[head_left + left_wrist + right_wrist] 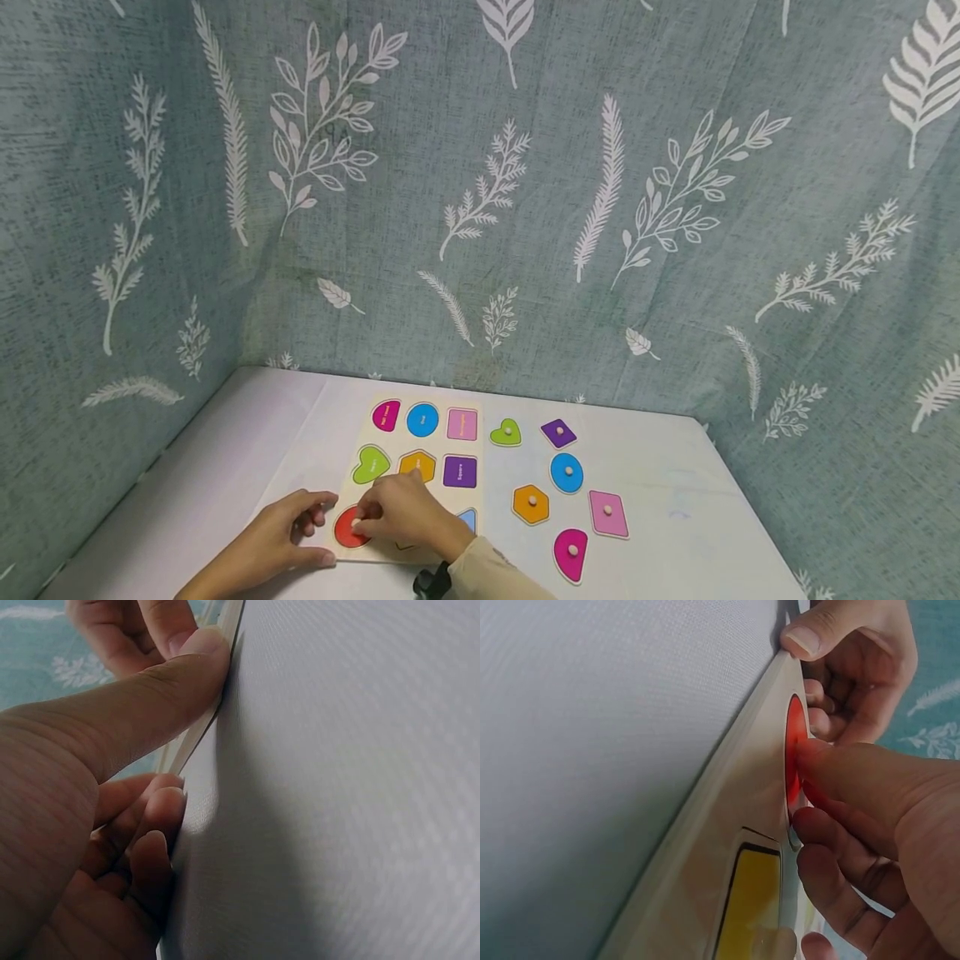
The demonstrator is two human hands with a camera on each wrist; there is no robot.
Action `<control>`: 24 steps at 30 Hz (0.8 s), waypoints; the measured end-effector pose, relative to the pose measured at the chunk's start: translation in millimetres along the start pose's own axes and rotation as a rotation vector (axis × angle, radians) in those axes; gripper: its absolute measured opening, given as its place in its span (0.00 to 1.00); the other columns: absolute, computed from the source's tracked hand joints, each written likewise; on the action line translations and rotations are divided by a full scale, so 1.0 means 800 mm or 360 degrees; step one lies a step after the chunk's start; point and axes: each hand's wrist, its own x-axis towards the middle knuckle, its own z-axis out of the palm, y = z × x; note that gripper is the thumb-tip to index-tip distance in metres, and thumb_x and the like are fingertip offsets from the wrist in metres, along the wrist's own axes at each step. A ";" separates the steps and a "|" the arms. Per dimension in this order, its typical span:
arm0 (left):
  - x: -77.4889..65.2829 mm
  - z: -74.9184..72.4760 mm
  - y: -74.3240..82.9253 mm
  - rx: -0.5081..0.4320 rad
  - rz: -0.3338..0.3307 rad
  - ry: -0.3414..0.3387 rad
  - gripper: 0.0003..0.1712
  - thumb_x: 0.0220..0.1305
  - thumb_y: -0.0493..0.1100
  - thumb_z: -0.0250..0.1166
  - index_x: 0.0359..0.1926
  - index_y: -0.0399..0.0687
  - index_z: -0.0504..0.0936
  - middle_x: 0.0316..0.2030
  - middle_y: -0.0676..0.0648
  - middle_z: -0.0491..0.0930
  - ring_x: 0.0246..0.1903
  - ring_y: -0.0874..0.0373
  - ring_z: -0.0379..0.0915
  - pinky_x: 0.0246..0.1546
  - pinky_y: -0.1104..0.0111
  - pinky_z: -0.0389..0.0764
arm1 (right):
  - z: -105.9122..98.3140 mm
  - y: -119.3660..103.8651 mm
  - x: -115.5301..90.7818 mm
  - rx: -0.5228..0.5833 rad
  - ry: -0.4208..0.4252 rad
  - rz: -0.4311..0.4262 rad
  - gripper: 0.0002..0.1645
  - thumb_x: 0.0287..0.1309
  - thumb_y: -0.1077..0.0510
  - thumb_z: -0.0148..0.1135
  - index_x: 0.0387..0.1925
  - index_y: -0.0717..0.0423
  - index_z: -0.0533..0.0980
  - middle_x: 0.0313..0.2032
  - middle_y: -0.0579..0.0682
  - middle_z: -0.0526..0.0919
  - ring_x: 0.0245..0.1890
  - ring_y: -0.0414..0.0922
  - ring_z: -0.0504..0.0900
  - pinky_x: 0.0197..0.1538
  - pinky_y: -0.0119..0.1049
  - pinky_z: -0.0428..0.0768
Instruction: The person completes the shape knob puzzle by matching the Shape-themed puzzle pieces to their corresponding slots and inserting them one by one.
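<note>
A cream shape puzzle board (347, 492) lies on the table, printed with coloured shapes. My right hand (408, 508) reaches over its near left part, thumb and fingertips pinching the small knob of a red round puzzle piece (347, 531). That red piece sits at its place on the board in the right wrist view, partly behind the thumb. My left hand (273, 537) rests at the board's left side, its thumb (195, 664) touching the near corner and the other fingers loosely bent along the edge. Close by on the board lies a yellow piece (748, 900), hidden under the right arm in the head view.
Right of the board lie several knobbed pieces: green heart (506, 433), purple square (558, 433), blue oval (567, 473), orange hexagon (531, 505), pink rectangle (608, 513) and magenta half round (572, 556). A leaf-patterned curtain (480, 208) stands behind the white table (675, 500).
</note>
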 end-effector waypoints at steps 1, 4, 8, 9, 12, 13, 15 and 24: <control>0.000 0.000 0.001 -0.0003 0.0001 -0.0001 0.46 0.44 0.53 0.84 0.59 0.31 0.78 0.35 0.51 0.72 0.34 0.67 0.67 0.33 0.72 0.73 | -0.001 0.000 0.000 0.0006 -0.0004 0.0006 0.09 0.60 0.43 0.74 0.33 0.40 0.89 0.20 0.27 0.73 0.28 0.25 0.68 0.43 0.33 0.63; 0.002 0.000 0.002 0.0002 -0.0025 -0.0010 0.46 0.44 0.54 0.84 0.59 0.31 0.78 0.34 0.52 0.72 0.33 0.67 0.67 0.33 0.72 0.73 | -0.006 0.003 -0.002 0.0040 -0.0014 0.0035 0.09 0.60 0.42 0.74 0.33 0.39 0.89 0.20 0.27 0.74 0.29 0.25 0.69 0.43 0.32 0.63; 0.003 0.000 0.004 0.0017 -0.0119 -0.0018 0.48 0.41 0.55 0.85 0.58 0.32 0.78 0.34 0.52 0.71 0.33 0.66 0.67 0.33 0.73 0.73 | -0.016 0.011 -0.007 0.0117 0.0001 0.0069 0.07 0.61 0.43 0.74 0.34 0.39 0.89 0.22 0.26 0.76 0.30 0.25 0.70 0.46 0.34 0.66; 0.004 0.000 0.005 0.0019 -0.0141 -0.0017 0.48 0.40 0.55 0.86 0.58 0.32 0.78 0.33 0.52 0.71 0.33 0.65 0.67 0.33 0.73 0.74 | -0.019 0.014 -0.008 0.0131 0.0014 0.0072 0.07 0.61 0.44 0.74 0.35 0.39 0.89 0.22 0.26 0.76 0.31 0.25 0.71 0.46 0.35 0.67; 0.005 0.001 0.007 0.0026 -0.0193 0.0000 0.48 0.39 0.55 0.86 0.58 0.34 0.79 0.33 0.52 0.71 0.33 0.64 0.68 0.33 0.73 0.74 | -0.027 0.024 -0.014 0.0165 0.0068 0.0095 0.05 0.62 0.47 0.73 0.36 0.40 0.89 0.23 0.26 0.76 0.32 0.26 0.70 0.48 0.38 0.68; 0.005 0.002 0.007 0.0033 -0.0201 0.0008 0.48 0.38 0.55 0.86 0.58 0.34 0.79 0.33 0.52 0.71 0.33 0.63 0.68 0.34 0.73 0.74 | -0.029 0.028 -0.016 0.0174 0.0083 0.0103 0.04 0.62 0.48 0.73 0.36 0.41 0.89 0.24 0.26 0.76 0.33 0.26 0.70 0.48 0.39 0.68; 0.005 0.002 0.008 0.0047 -0.0221 0.0027 0.48 0.37 0.54 0.87 0.58 0.35 0.79 0.33 0.52 0.71 0.34 0.63 0.68 0.34 0.73 0.74 | -0.034 0.036 -0.019 0.0190 0.0119 0.0118 0.04 0.63 0.48 0.72 0.35 0.41 0.89 0.25 0.26 0.77 0.32 0.27 0.70 0.49 0.41 0.68; 0.005 0.007 0.010 0.0058 -0.0235 0.0069 0.48 0.35 0.50 0.88 0.58 0.35 0.80 0.33 0.52 0.71 0.34 0.62 0.68 0.34 0.73 0.73 | -0.055 0.080 -0.040 0.0165 0.0256 0.0206 0.03 0.64 0.51 0.72 0.34 0.43 0.88 0.25 0.30 0.77 0.29 0.31 0.73 0.45 0.39 0.66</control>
